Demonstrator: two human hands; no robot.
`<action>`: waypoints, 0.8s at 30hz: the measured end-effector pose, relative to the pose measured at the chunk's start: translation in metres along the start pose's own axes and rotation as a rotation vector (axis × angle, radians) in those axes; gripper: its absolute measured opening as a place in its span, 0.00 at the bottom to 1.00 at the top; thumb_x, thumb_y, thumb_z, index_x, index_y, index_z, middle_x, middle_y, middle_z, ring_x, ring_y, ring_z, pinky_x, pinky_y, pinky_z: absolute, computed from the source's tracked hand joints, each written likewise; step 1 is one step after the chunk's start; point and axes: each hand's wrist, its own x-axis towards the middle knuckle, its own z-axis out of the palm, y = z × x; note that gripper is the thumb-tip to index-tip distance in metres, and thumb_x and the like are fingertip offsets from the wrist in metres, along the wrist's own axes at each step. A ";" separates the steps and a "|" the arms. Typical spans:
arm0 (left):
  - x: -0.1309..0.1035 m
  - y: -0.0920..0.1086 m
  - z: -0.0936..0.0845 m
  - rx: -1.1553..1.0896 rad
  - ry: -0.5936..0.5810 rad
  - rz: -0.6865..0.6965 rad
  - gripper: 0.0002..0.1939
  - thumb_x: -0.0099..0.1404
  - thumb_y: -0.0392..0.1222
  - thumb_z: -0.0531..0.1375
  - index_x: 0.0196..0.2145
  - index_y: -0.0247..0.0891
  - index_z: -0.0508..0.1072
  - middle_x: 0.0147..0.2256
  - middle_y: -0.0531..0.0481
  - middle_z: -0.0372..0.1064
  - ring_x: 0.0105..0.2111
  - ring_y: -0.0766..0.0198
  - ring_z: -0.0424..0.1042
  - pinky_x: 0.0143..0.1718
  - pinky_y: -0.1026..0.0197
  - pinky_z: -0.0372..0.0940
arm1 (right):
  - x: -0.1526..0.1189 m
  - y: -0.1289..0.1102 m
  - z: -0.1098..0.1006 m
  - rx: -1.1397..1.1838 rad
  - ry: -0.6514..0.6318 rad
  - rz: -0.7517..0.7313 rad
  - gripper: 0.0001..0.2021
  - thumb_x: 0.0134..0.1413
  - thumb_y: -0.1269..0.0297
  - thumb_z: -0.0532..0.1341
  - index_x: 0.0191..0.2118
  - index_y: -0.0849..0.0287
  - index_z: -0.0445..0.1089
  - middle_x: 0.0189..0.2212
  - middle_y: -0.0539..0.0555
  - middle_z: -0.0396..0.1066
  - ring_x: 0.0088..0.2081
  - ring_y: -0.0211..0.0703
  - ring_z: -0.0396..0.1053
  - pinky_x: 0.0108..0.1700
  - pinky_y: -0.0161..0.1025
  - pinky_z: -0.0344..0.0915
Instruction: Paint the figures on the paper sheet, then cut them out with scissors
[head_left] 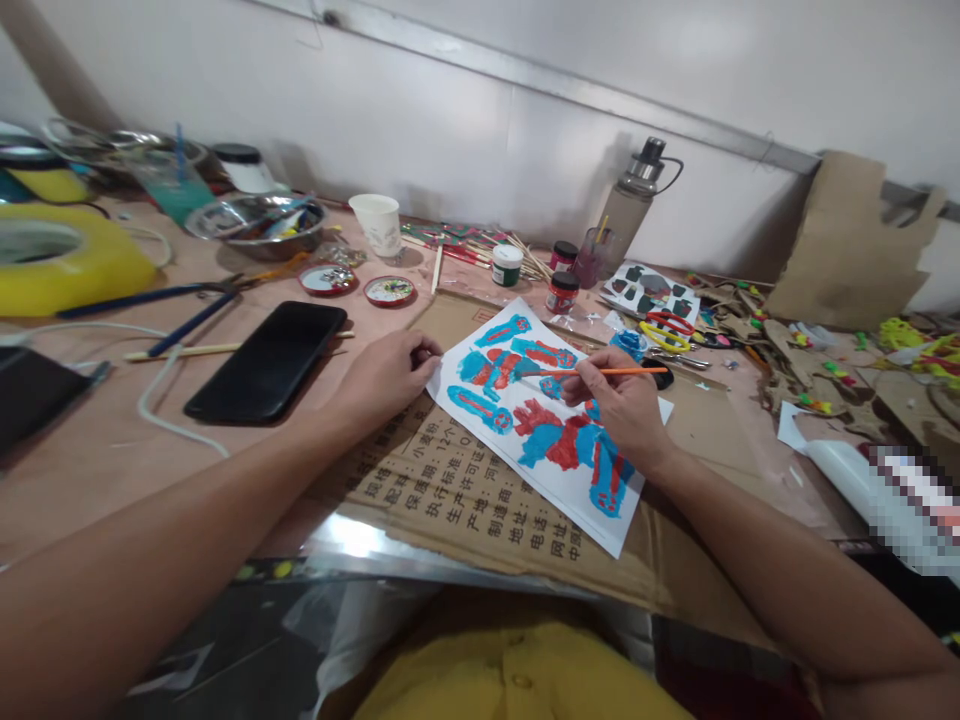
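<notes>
A white sheet of paper (480,455) lies tilted on a flattened cardboard piece (450,520), with several shapes painted in blue and red. My right hand (619,405) is closed around a thin orange paintbrush (634,371). The brush points left, its tip at a blue and red shape near the middle of the sheet. Curled at the sheet's left corner, my left hand (390,370) has its fingertips on the paper edge. Paint jars, one orange-red (562,293) and one white and green (507,266), stand beyond the sheet.
To the left lie a black phone (270,362), blue-handled pliers (191,325) and yellow tape (67,260). A paper cup (377,225), a metal bowl (274,235) and a tall bottle (634,200) stand farther back. Scissors (667,330) and cardboard scraps (802,350) are on the right.
</notes>
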 end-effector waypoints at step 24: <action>-0.001 0.000 0.001 -0.005 0.004 -0.002 0.13 0.65 0.48 0.56 0.38 0.42 0.78 0.39 0.41 0.82 0.38 0.47 0.78 0.43 0.50 0.70 | -0.017 -0.004 -0.004 -0.377 -0.182 -0.243 0.07 0.68 0.60 0.65 0.38 0.54 0.78 0.28 0.50 0.81 0.29 0.41 0.78 0.34 0.39 0.74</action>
